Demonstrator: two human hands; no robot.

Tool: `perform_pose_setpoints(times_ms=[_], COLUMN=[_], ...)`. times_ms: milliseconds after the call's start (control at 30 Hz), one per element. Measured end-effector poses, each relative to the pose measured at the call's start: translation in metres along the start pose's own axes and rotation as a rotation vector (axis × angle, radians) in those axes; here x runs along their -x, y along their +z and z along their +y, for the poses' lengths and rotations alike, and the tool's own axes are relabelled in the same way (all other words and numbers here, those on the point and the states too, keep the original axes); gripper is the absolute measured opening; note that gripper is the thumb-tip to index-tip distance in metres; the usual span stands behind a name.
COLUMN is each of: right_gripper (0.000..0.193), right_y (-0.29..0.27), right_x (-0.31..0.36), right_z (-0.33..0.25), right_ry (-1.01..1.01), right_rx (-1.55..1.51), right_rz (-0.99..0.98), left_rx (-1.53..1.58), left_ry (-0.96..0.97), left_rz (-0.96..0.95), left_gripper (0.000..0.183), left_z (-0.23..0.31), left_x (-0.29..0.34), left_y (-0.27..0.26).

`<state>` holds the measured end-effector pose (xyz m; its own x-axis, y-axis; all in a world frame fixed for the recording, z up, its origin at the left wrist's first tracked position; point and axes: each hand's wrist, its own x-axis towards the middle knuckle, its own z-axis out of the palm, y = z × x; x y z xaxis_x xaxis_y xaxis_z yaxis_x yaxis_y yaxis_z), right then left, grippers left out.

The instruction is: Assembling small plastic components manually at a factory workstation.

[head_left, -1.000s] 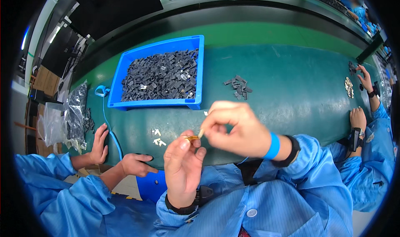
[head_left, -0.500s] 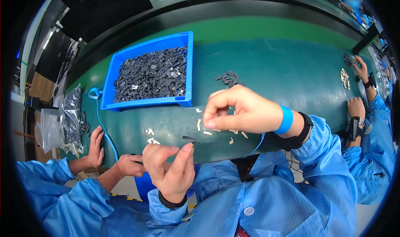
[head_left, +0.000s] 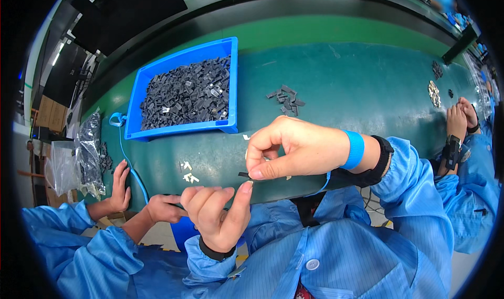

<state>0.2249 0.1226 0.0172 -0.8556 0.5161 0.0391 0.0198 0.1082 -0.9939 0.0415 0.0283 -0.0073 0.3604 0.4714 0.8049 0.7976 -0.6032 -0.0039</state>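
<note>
Both hands dropped lower; right hand (head_left: 294,149) pinches small dark part (head_left: 243,175), left hand (head_left: 218,209) open (thumb touching it).

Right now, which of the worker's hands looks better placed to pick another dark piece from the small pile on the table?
Probably the right hand: it hovers just below the loose pile of dark parts. The left hand sits lower, by the table edge.

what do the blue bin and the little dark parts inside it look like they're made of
The blue bin looks like moulded plastic: even colour, smooth walls with a slight sheen and a thick rolled rim. The small dark parts look like matte grey-black plastic, a few showing pale faces, though they are too small to be sure.
</note>
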Motion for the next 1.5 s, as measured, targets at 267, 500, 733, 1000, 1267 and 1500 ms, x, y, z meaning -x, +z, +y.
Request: perform_pose_setpoints(times_ms=[267,500,733,1000,1267,1500], right_gripper=[0.015,0.015,0.015,0.015,0.043,0.045], right_y=[-0.042,-0.061,-0.063,-0.064,-0.006,0.009], right_x=[0.015,0.024,0.026,0.031,0.008,-0.005], right_z=[-0.010,-0.013,-0.003,0.004,-0.012,-0.011], right_ry=[-0.069,-0.154,-0.142,-0.196,-0.742,-0.813], right_rx=[0.415,0.214,0.122,0.159,0.509,0.688], right_rz=[0.501,0.675,0.717,0.769,0.632,0.565], left_rx=[0.055,0.308,0.139,0.489,2.101,2.284], left_ry=[-0.267,-0.434,-0.394,-0.509,-1.264,-1.303], left_rz=[-0.224,-0.438,-0.603,-0.285,0.059,0.125], left_gripper=[0.032,0.025,0.008,0.013,0.023,0.029], left_z=[-0.008,-0.022,-0.017,-0.017,0.001,0.009], left_x=[-0.023,-0.061,-0.063,-0.070,-0.047,-0.032], left_y=[0.026,0.104,0.154,0.132,0.036,0.016])
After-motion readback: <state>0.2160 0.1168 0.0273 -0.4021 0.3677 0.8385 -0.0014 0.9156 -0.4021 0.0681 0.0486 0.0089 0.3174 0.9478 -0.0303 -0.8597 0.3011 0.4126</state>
